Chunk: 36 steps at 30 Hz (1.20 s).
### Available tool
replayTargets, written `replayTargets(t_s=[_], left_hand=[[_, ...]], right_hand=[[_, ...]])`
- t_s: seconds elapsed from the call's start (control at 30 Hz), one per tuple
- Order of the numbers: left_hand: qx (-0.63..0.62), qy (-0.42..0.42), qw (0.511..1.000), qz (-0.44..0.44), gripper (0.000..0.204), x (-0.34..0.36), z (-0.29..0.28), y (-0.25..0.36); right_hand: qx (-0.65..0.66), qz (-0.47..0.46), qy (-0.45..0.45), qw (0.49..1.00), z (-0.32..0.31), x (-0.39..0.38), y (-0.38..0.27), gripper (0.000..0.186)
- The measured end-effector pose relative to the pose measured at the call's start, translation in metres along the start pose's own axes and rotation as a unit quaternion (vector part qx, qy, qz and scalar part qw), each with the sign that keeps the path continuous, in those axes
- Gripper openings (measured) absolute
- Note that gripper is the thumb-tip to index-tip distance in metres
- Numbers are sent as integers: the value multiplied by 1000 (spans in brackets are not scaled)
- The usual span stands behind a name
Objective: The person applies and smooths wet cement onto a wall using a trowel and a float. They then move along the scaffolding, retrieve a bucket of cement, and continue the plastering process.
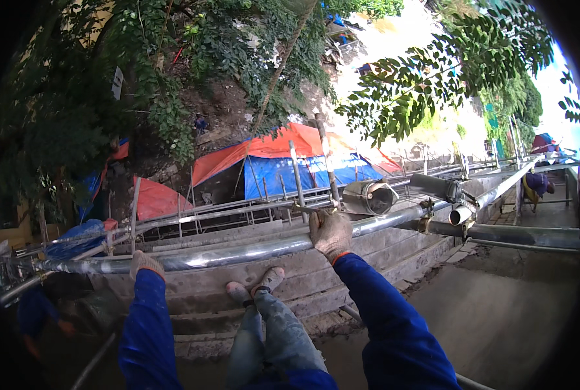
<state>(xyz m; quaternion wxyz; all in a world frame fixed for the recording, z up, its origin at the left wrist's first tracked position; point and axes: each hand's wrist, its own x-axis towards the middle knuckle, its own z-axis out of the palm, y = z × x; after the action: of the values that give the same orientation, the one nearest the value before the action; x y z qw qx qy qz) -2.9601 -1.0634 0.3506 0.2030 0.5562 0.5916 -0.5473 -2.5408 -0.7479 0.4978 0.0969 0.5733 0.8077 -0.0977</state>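
Long, round, silver metal pipe runs crosswise.
Gloved right hand curls around it; gloved left hand touches it, finger closure unclear.

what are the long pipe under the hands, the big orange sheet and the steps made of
Long pipe: metal, perhaps steel, smooth and shiny, given its bright glare streaks.
Big orange sheet: probably plastic tarp, judging by its thin, draped folds.
Steps: concrete or stone, dull, going by the gray, patchy surface.

A cylinder crowds the right hand; leftward, pipe lies free.
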Motion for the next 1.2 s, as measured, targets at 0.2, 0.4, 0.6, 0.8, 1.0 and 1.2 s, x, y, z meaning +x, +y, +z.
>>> replayTargets(t_s=[0.2, 0.4, 0.6, 0.8, 1.0, 1.2], left_hand=[[-19, -29, 999, -18, 34, -9, -21, 3], [-50, -58, 997, 15, 33, -32, -59, -11], [-62, -112, 992, 16, 50, -23, -59, -13], [-87, -94, 991, 25, 51, -38, -82, -20], [-316, -124, 927, -159, 36, 9, -25, 4], [-479, -138, 825, -267, 35, 0, -43, 1]], right_hand=[[55, 4, 56, 997, 2, -3, 0, 31], [28, 2, 35, 999, 5, -2, 0, 30], [34, 0, 50, 998, 21, 0, 1, 30], [24, 2, 70, 997, 18, 1, -4, 29], [67, 4, 57, 996, 29, -5, -6, 36], [71, 18, 83, 994, 36, -4, -5, 40]])
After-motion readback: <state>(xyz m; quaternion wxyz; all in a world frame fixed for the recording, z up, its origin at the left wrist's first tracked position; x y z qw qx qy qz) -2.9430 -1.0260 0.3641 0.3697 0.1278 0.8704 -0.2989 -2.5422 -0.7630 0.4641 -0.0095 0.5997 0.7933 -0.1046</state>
